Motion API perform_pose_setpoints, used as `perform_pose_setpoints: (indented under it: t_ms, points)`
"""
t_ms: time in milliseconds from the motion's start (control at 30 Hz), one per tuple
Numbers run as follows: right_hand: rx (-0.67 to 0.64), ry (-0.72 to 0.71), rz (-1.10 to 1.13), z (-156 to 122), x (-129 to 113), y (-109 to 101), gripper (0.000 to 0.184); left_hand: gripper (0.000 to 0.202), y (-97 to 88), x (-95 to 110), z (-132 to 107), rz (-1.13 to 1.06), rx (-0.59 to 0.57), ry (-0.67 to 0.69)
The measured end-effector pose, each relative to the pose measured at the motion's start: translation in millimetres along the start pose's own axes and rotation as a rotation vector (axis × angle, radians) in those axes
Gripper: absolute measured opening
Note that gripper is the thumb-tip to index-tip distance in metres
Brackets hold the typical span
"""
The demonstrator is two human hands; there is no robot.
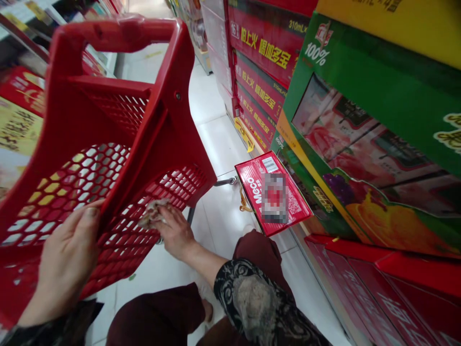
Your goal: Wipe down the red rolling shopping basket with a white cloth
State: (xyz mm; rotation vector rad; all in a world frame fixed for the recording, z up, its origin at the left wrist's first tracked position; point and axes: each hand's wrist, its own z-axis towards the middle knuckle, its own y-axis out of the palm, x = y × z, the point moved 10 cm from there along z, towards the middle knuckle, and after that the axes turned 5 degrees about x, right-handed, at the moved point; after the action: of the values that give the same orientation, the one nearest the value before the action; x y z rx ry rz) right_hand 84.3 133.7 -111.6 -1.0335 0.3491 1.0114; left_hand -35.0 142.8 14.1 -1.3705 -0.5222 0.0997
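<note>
A red plastic shopping cart (169,129) with honeycomb mesh sides fills the left of the view, its handle at the top. My left hand (68,250) grips the top rim of the near side, thumb on the outside; its other fingertips are hidden behind the rim. Pressed against the outer mesh is a crumpled, dirty cloth (153,214). My right hand (176,230) is closed on that cloth, with the fingers laid over it. Part of the cart's metal leg and wheel shows below the basket.
Stacked red drink cartons (262,53) and a large green juice box (360,120) line the right side. A red Meco box (248,180) juts out near my knees. Shelves with goods and a yellow price sign (18,127) stand at left. White floor tiles (212,139) run between.
</note>
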Motion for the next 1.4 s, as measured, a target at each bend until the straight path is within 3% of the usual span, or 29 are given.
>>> perform_pose_setpoints:
  t_ms: [100, 200, 267, 367, 433, 533, 700, 833, 900, 1033, 1100, 1233, 1300, 1400]
  points:
    - [0.031, 0.255, 0.061, -12, 33, -4, 0.038, 0.043, -10.4, 18, -4, -0.028, 0.046, -0.067]
    - [0.135, 0.496, 0.093, -11, 53, -26, 0.046, 0.044, -10.5, 24, -1, 0.057, 0.069, -0.062]
    - [0.213, 0.434, 0.103, 6, 38, -45, 0.048, 0.045, -8.3, 26, 1, 0.134, 0.081, -0.039]
    - [0.244, 0.112, 0.088, 35, -9, -59, 0.041, 0.048, -4.5, 27, 2, 0.197, 0.078, -0.02]
    - [0.201, -0.062, 0.042, 39, -33, -51, 0.034, 0.049, -3.5, 28, 2, 0.205, 0.073, -0.029]
    - [0.087, -0.149, -0.034, 25, -35, -22, 0.028, 0.048, -2.9, 31, 1, 0.178, 0.064, -0.023]
    - [-0.074, 0.025, -0.033, -11, 13, 9, 0.029, 0.046, -2.8, 30, 3, 0.153, 0.068, -0.041]
    - [-0.007, 0.348, 0.036, -15, 50, -7, 0.034, 0.05, 0.9, 27, 4, 0.154, 0.032, -0.057]
    - [0.089, 0.389, 0.081, -3, 48, -28, 0.039, 0.051, 2.0, 27, 4, 0.158, 0.019, -0.058]
    - [0.233, 0.239, 0.118, 41, 11, -75, 0.047, 0.051, 2.1, 30, 2, 0.144, 0.018, -0.035]
    - [0.236, 0.167, 0.098, 58, -7, -86, 0.048, 0.051, 2.3, 31, 1, 0.138, 0.016, -0.035]
    - [0.151, 0.047, 0.029, 57, -19, -67, 0.043, 0.05, 1.9, 34, -2, 0.135, 0.013, -0.036]
    - [0.099, 0.058, 0.006, 39, -6, -46, 0.039, 0.049, 1.1, 36, -3, 0.133, 0.017, -0.035]
    - [0.039, 0.203, 0.009, 7, 28, -23, 0.039, 0.047, 0.0, 39, -4, 0.126, 0.023, -0.022]
